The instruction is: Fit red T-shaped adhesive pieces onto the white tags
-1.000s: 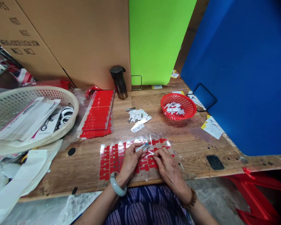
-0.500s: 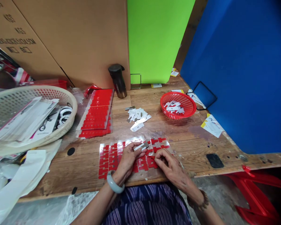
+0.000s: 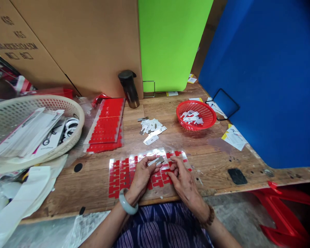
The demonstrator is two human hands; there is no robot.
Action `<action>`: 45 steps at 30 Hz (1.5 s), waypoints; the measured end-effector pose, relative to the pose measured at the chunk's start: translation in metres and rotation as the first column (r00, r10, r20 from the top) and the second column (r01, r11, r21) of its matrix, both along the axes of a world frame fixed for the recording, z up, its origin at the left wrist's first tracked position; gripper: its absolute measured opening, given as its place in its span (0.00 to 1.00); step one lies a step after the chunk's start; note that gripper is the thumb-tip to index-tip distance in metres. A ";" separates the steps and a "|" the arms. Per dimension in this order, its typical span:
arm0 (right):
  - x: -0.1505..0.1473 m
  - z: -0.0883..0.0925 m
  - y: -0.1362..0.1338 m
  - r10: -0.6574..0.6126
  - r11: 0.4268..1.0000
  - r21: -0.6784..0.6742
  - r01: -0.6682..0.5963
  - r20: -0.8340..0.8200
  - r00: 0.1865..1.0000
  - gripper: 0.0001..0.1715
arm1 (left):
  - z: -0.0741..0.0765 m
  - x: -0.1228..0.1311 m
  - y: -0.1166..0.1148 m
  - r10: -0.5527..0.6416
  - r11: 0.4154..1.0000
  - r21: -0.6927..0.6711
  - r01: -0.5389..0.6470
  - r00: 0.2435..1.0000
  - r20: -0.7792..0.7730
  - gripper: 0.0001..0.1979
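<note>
My left hand (image 3: pixel 144 170), with a pale bangle at its wrist, is closed on a small flat metal plate (image 3: pixel 158 161), white on part of its face with a bare grey end. Under both hands lies a clear sheet with rows of red T-shaped stickers (image 3: pixel 114 179). My right hand (image 3: pixel 182 177) has curled fingers over the sheet's right side; a red sticker (image 3: pixel 166 170) appears at its thumb tip, partly hidden by the fingers. Beyond the sheet is a loose pile of similar white-and-grey plates (image 3: pixel 153 127).
A red basket (image 3: pixel 209 115) holds more plates at the right. Stacked red sticker sheets (image 3: pixel 107 119) lie left of the pile, by a dark tumbler (image 3: pixel 130 91). A large white basket (image 3: pixel 77 134) stands far left. Green (image 3: pixel 167 44) and blue (image 3: pixel 260 86) panels border the table.
My right hand has turned and shifted slightly left and up, its fingers coming closer to the plate. The left hand still holds the plate in nearly the same place.
</note>
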State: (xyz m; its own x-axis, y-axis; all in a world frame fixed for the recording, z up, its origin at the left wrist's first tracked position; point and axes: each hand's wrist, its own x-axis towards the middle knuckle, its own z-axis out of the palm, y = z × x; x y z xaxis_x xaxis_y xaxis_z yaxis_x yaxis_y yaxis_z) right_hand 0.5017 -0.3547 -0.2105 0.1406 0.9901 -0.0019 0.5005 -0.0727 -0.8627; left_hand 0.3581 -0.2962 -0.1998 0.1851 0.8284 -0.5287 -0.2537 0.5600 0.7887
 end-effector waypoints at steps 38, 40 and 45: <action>0.006 -0.004 0.000 0.063 0.996 0.054 -0.072 0.155 0.986 0.07 | 0.000 0.000 0.000 0.012 1.000 -0.002 -0.012 1.000 -0.024 0.11; 0.006 -0.001 0.001 0.079 0.996 0.024 -0.084 0.157 0.984 0.07 | 0.000 0.000 0.000 0.012 1.000 0.000 -0.012 1.000 -0.026 0.10; 0.005 0.006 0.003 0.106 0.994 -0.011 -0.106 0.162 0.981 0.06 | 0.000 0.000 -0.001 0.002 1.000 0.000 -0.002 1.000 -0.024 0.11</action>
